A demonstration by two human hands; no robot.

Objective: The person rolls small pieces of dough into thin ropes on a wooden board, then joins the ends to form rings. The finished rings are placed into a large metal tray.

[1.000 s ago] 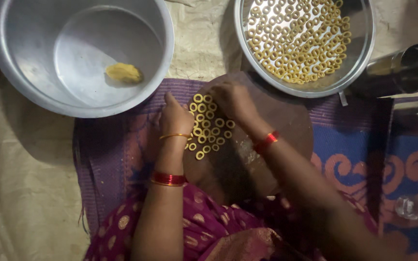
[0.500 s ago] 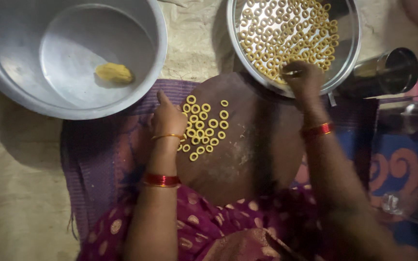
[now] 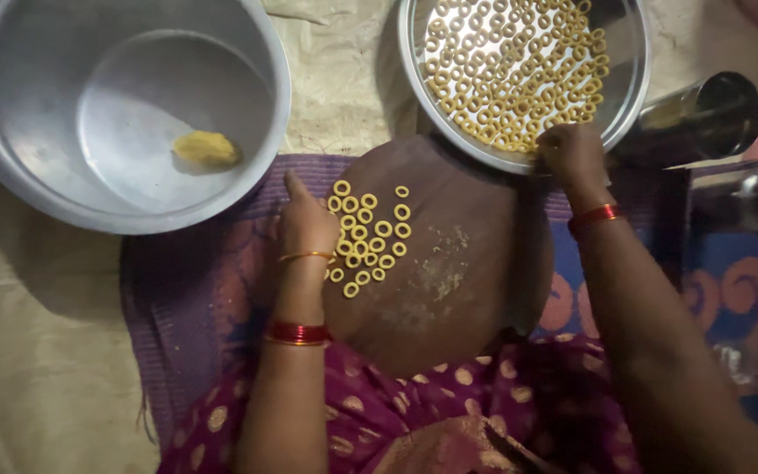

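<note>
While the rings (image 3: 366, 235) are kept bunched on the board (image 3: 449, 263) by the left hand (image 3: 307, 224), flat w/ fingers loosely open, the right hand (image 3: 569, 151) is rested at the plate (image 3: 629, 88) rim, fingers curled; grip can't be told.

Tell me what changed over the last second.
The right hand left the dough rings on the round board and moved up to the ring-filled plate rim. The left hand stayed beside the rings; the big bowl with its dough lump is unchanged.
</note>
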